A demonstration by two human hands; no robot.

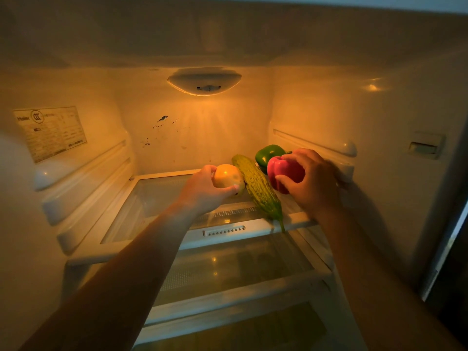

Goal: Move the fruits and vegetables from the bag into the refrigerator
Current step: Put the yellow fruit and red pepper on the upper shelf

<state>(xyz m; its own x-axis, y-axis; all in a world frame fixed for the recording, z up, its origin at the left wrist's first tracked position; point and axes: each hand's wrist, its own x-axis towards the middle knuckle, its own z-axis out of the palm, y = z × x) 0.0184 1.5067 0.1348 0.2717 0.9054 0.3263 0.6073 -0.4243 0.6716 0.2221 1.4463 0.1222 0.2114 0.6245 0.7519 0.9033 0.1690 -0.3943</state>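
Both my arms reach into the open refrigerator, over its upper glass shelf (157, 198). My left hand (205, 191) grips a round yellow fruit (228, 176) just above the shelf. My right hand (314, 178) grips a red bell pepper (283, 171) at the shelf's right side. Between the two lies a long, bumpy green bitter gourd (258, 188), its stem end over the shelf's front edge. A green bell pepper (268, 153) sits behind the red one, near the back wall. The bag is out of view.
A lamp housing (204, 81) glows at the top of the back wall. Moulded shelf rails (83, 173) run along the left wall and others along the right wall. A second glass shelf (240, 272) sits below. A rating label (50, 133) is stuck on the left wall.
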